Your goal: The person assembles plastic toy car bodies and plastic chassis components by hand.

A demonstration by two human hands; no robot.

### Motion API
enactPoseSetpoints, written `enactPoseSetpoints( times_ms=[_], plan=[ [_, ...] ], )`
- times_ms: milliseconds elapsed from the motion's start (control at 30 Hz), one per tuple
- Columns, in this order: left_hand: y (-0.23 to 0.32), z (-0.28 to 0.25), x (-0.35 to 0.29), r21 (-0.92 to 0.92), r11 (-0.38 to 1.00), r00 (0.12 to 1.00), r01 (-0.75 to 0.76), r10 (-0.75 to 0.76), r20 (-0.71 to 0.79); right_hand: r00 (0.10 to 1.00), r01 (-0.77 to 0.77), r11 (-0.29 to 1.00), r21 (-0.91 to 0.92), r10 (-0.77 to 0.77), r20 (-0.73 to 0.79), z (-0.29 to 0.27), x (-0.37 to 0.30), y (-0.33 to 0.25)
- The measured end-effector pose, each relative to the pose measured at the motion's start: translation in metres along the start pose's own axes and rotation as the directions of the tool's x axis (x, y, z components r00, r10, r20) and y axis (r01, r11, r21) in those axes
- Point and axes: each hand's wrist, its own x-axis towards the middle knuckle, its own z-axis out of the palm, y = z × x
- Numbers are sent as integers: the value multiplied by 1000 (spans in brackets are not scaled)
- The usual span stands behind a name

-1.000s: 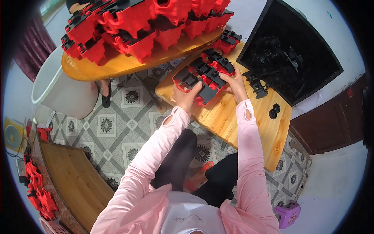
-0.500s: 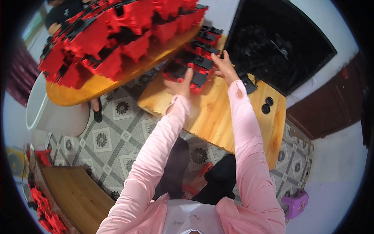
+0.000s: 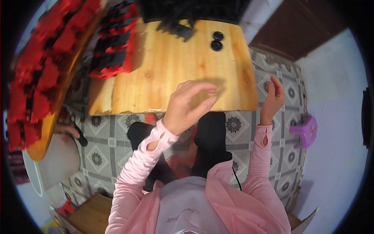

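Observation:
My left hand (image 3: 187, 105) hovers over the near edge of the wooden table (image 3: 163, 74), its fingers bent and the thumb apart. Nothing shows between them. Out past the table's right edge, above the tiled floor, my right hand (image 3: 272, 102) is raised with its fingers loosely apart, and I see nothing in it. A row of red and black plastic parts (image 3: 126, 60) sits at the table's left side, away from both hands. Toward the back lie a dark, notched plastic piece (image 3: 177, 29) and two round black caps, one (image 3: 218, 36) just behind the other (image 3: 216, 45).
An orange-brown board (image 3: 48, 132) at the left carries stacked red and black parts (image 3: 44, 85). Below it stands a white tub (image 3: 62, 163), with another person's foot (image 3: 74, 132) nearby. A purple stool (image 3: 307, 132) is on the floor at right; a large black panel (image 3: 194, 9) borders the table's back.
Both hands have left the red and black parts and come back toward me and to the right. My view has turned rightward, so the table now appears more squarely in front.

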Motion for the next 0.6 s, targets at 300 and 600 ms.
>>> enactPoseSetpoints(
  times_ms=[300,600],
  plan=[
    [-110,103,62,439,730,791,-524,225,570,828,-548,819,-173,560,32,-99,-63,255],
    [-100,125,66,606,566,745,-560,23,667,810,-380,732,-566,559,179,-6,-76,385]
  ],
)
